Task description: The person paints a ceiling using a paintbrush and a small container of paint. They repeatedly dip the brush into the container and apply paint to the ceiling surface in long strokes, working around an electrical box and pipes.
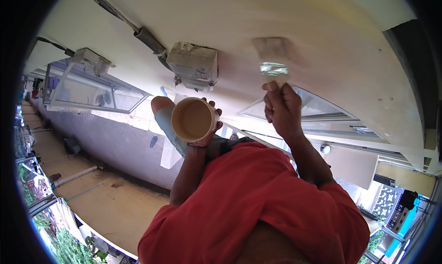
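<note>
In the head view my left hand (214, 119) grips a round cream-coloured tub (189, 122) from behind and the side, with pale liquid visible inside. My right hand (282, 103) holds a wide brush (274, 68) by its handle, raised against the cream wall (324, 43). The brush has a shiny metal band, and its bristle end is blurred on the wall. Just left of the brush, a weathered box (192, 62) is fixed to the wall, with a thick cable conduit (149, 41) running up from it.
A second wall box (92, 57) and an open glazed window (92, 94) are at left; another window (313, 108) is below the brush. Below me lie a grey ledge (115, 140) with a sandal (153, 141), a drop beside it, pipes (78, 174) and plants (69, 243).
</note>
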The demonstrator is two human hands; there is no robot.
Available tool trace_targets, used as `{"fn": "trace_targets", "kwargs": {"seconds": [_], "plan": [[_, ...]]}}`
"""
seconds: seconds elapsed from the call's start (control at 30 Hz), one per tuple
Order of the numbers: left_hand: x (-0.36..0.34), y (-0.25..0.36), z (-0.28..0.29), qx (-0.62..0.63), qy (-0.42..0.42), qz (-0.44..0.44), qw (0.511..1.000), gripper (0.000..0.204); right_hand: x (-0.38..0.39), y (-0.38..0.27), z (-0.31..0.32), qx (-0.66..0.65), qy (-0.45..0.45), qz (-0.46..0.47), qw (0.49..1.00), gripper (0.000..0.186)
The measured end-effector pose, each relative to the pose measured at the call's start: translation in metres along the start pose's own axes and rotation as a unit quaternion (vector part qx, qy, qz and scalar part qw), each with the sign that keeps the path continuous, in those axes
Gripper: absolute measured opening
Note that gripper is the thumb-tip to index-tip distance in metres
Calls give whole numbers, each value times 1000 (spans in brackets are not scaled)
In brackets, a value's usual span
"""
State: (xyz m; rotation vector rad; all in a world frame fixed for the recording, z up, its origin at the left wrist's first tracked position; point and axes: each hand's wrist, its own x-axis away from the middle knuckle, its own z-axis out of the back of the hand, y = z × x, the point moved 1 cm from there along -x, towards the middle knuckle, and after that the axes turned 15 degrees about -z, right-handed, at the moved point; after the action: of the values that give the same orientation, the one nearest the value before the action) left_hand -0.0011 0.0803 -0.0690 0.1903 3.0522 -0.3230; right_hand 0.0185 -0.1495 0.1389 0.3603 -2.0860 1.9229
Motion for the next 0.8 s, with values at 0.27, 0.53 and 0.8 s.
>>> {"fn": "trace_targets", "kwargs": {"seconds": [0.27,0.53,0.8], "plan": [[-8,0,6,13,-22,-3,1000,81,-39,33,20,211,50,63,974,25],[0,6,2,-12,9,-36,999,77,29,-65,-7,-10,28,99,995,47],[-4,4,5,-28,14,-24,999,76,-18,33,23,75,-22,-200,977,41]]}}
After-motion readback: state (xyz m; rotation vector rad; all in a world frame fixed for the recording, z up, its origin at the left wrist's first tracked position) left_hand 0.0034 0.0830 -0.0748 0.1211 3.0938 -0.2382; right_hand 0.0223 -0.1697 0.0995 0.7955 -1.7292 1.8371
